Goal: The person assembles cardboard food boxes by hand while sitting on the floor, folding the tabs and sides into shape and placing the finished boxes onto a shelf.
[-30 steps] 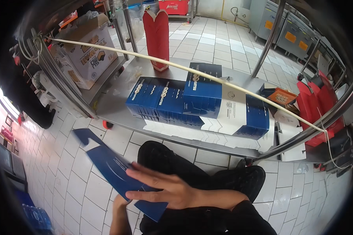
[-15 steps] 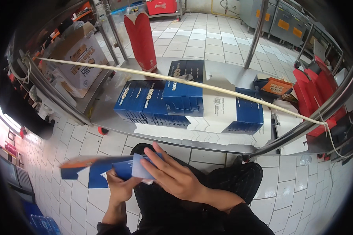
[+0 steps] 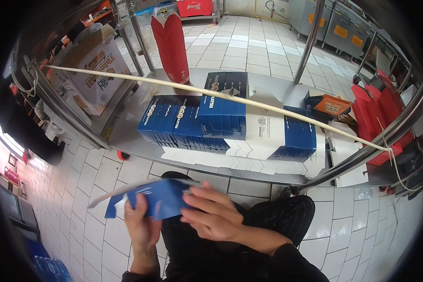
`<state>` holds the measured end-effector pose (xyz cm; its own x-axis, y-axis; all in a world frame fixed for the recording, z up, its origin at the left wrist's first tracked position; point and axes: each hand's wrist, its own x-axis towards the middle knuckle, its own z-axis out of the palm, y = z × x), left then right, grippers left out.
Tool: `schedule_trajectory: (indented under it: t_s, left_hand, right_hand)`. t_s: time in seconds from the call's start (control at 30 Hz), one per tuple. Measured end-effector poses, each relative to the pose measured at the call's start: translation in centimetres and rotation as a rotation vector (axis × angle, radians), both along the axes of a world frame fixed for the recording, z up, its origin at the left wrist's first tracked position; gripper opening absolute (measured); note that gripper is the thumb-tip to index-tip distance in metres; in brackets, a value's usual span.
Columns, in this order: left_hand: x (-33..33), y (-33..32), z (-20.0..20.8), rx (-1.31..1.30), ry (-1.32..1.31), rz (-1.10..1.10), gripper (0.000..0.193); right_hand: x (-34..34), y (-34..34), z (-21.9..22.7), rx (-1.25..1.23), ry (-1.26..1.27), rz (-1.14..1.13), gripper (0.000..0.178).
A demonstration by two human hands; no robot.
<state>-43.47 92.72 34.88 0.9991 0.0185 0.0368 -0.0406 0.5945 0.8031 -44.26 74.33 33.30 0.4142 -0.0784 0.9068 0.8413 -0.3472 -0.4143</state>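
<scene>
both the left hand point(image 3: 143, 225) and right hand point(image 3: 211, 217) still grip the blue carton blank point(image 3: 157, 201), now tilted flatter.

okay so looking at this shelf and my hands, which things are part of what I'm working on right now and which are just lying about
In hand:
- flat blue carton blank, gripped by left hand and right hand
- stacks of flat blue cartons on the metal shelf

Lying about:
- tall red carton
- orange box
- red cartons
- big cardboard box
</scene>
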Motion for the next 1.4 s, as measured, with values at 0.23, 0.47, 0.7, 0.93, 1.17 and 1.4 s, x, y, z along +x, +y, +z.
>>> schedule_trajectory:
  t_s: [0.23, 0.47, 0.7, 0.93, 1.17, 1.4]
  left_hand:
    - [-2.6, 0.3, -1.9, 0.236, -0.054, -0.086, 0.072]
    - [-1.6, 3.1, -0.3, -0.219, -0.149, -0.201, 0.088]
    - [-2.9, 0.0, -3.1, -0.113, 0.030, 0.026, 0.043]
    - [-2.5, -1.8, -4.0, -0.143, 0.132, -0.035, 0.033]
    - [-1.8, 2.0, -3.9, -0.271, -0.037, -0.151, 0.064]
    - [-3.7, 6.4, -0.7, 0.002, -0.012, 0.167, 0.058]
  right_hand:
    - [-2.9, 2.1, -0.4, 0.233, 0.357, 0.220, 0.018]
    - [-3.8, 1.4, -0.4, 0.406, 0.502, 0.386, 0.015]
    - [-2.9, 3.4, -3.5, 0.346, 0.512, 0.440, 0.017]
    - [-2.0, 4.6, -7.2, 0.285, 0.486, 0.257, 0.017]
    - [-1.0, 4.8, -5.9, 0.093, 0.630, 0.223, 0.064]
    - [4.0, 2.1, -6.2, 0.283, 0.698, 0.364, 0.055]
